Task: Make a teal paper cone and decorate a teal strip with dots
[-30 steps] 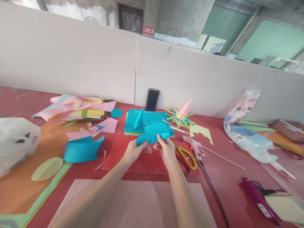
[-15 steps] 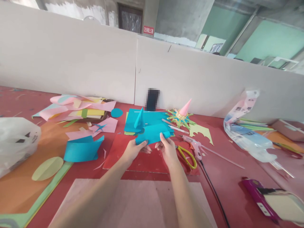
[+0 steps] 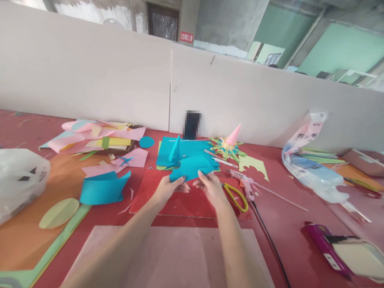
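Note:
A piece of blue paper [image 3: 191,167] is held between my two hands, above the front of a blue sheet stack. My left hand [image 3: 171,188] pinches its lower left edge, thumb on top. At its lower right edge, my right hand [image 3: 209,185] grips it with the thumb on top. Just behind the piece stands a blue paper cone [image 3: 175,150] on the blue sheets [image 3: 198,146]. A red board [image 3: 174,204] lies beneath my hands.
Yellow-handled scissors [image 3: 237,197] and a pink glue gun [image 3: 246,184] with a black cord lie right. Behind them is a pink cone [image 3: 233,136] on a woven base. Left are a curled blue strip [image 3: 102,189], paper scraps [image 3: 78,140] and a plastic bag [image 3: 21,180].
The blue piece has tilted and flattened, so its near edge no longer looks rolled up. My right thumb has shifted slightly left along it.

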Action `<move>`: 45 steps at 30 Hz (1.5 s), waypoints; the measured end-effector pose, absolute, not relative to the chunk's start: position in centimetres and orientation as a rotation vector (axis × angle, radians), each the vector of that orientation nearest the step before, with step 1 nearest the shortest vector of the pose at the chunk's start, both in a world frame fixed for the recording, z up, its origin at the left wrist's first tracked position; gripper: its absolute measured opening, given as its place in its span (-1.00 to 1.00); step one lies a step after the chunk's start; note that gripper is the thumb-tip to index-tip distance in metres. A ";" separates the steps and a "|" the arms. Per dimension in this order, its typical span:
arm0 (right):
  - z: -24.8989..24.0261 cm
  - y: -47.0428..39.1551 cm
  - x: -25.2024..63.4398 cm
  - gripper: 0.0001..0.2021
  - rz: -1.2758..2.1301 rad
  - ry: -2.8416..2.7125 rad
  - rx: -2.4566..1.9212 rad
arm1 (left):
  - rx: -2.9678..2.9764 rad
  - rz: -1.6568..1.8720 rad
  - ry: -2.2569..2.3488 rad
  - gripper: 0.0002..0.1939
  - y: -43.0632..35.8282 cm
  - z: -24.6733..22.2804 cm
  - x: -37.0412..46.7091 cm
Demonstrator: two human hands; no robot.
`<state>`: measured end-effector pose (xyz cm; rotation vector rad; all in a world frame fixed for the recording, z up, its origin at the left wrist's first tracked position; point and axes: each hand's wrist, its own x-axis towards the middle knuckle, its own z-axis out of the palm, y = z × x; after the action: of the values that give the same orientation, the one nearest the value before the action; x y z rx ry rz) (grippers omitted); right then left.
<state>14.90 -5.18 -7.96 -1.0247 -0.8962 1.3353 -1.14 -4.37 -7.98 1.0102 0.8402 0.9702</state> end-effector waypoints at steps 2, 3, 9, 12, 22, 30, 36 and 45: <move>-8.1 -5.1 14.8 -0.75 1.313 -0.867 -1.038 | 1.031 0.967 0.831 -0.65 -4.4 -7.9 -1.1; -8.1 -5.0 14.7 -0.75 1.311 -0.853 -1.037 | 1.038 0.962 0.829 -0.65 -4.5 -7.9 -1.1; -7.7 -5.2 14.8 -0.72 1.321 -0.810 -1.008 | 1.026 0.940 0.800 -0.66 -4.4 -8.1 -1.2; -7.6 -5.3 15.0 -0.70 1.338 -0.806 -1.006 | 1.001 0.937 0.801 -0.68 -4.3 -8.3 -1.3; -8.0 -5.0 15.2 -0.69 1.303 -0.795 -1.042 | 0.999 0.930 0.797 -0.67 -4.3 -8.2 -1.1; -8.3 -4.8 15.3 -0.68 1.240 -0.773 -1.081 | 1.008 0.922 0.796 -0.68 -4.1 -8.3 -1.4; -8.1 -4.9 15.2 -0.65 1.205 -0.825 -1.101 | 1.014 0.922 0.799 -0.67 -4.0 -8.6 -1.3; -8.1 -4.7 15.4 -0.64 1.268 -0.744 -1.034 | 1.009 0.940 0.795 -0.69 -3.8 -8.9 -1.5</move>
<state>15.39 -4.68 -8.08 -1.0336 -0.7437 1.2677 -1.52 -3.83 -8.89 1.0090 0.7945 0.9398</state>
